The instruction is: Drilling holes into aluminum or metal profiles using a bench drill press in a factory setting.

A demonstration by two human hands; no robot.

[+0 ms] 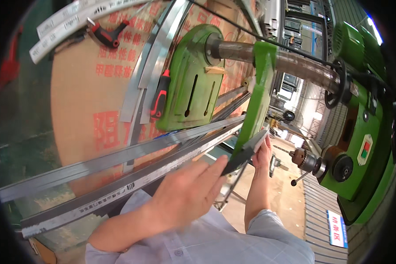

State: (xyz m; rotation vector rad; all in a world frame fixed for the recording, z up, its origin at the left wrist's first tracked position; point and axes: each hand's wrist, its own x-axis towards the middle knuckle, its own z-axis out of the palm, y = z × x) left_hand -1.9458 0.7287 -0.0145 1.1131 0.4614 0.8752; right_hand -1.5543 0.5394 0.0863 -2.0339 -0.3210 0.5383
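A dark grey flat bar (243,157) with a lighter far end slants up and to the right in front of me. My left hand (185,187) is slightly blurred, its fingers closed on the bar's near end. Round the far end, the fingers of my right hand (263,153) are closed, partly hidden by the bar. Just behind the bar is the green table arm (257,97) of a drill press. To the right of my right hand is the drill chuck (304,159), with a bit (282,150) pointing toward that hand.
The press's slotted green base (191,90) rests on printed brown board (77,92). Long metal profiles (88,163) cross in front of it. A red-and-black screwdriver (161,94) lies beside the base, a red-and-black T-handled tool (108,35) farther left. The press's column (299,66) runs right to its head (365,145).
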